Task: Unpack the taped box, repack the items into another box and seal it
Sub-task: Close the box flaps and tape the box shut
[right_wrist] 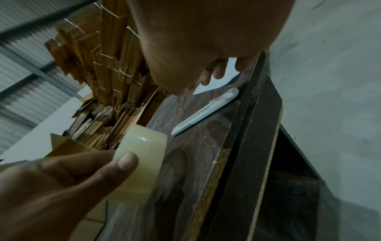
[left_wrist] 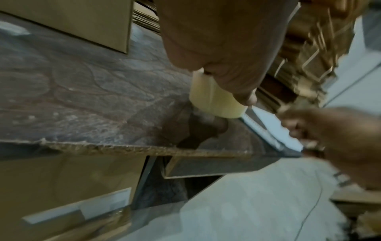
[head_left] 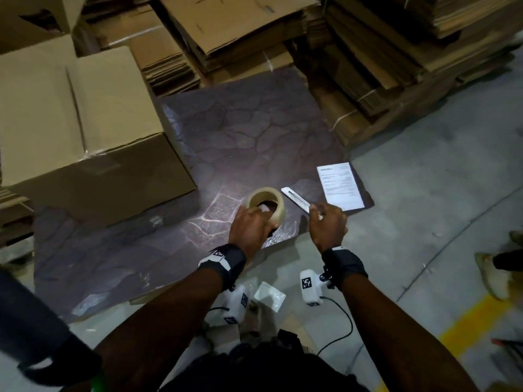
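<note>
My left hand [head_left: 250, 224] grips a roll of clear packing tape [head_left: 280, 206], thumb on its outer face and fingers in the core. The roll [left_wrist: 214, 101] is held tilted just above the dark stone-patterned board [head_left: 240, 131]. A white box cutter [head_left: 295, 200] lies flat on the board to the right of the roll. My right hand [head_left: 328, 222] hovers at the cutter's near end. Its fingers [right_wrist: 216, 71] hang loosely curled above the cutter [right_wrist: 204, 112] and hold nothing. A closed, taped cardboard box [head_left: 85, 123] stands on the board's left side.
A printed sheet of paper [head_left: 339, 185] lies at the board's right corner. Stacks of flattened cartons [head_left: 240, 29] crowd the back. A small plastic bag [head_left: 268, 295] lies on the concrete floor near my wrists. Another person's shoes [head_left: 492, 275] stand at the right, by a yellow floor line [head_left: 467, 321].
</note>
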